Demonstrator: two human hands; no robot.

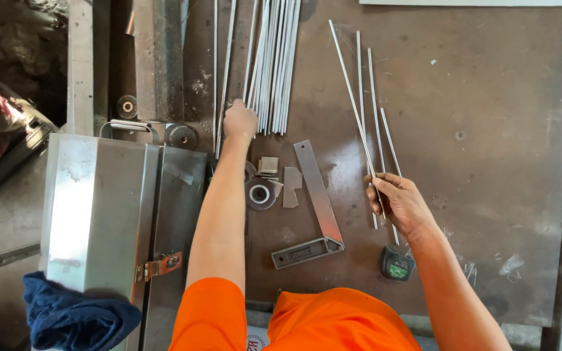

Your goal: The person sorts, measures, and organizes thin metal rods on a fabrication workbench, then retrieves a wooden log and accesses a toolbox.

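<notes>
I look straight down on a brown metal workbench (476,130). My left hand (239,120) reaches forward and closes around the near ends of a bundle of thin steel rods (274,58) lying at the top centre. My right hand (399,203) rests on the bench to the right, fingers curled around a thin steel rod (351,97) that runs away to the upper left. Three more loose rods (375,110) lie beside it, one shorter than the others.
A metal try square (317,201) lies between my arms, with small metal offcuts and a round disc (259,193) by it. A tape measure (396,264) sits near my right wrist. A steel box (108,214) with a hinge and a blue cloth (73,315) stand at left.
</notes>
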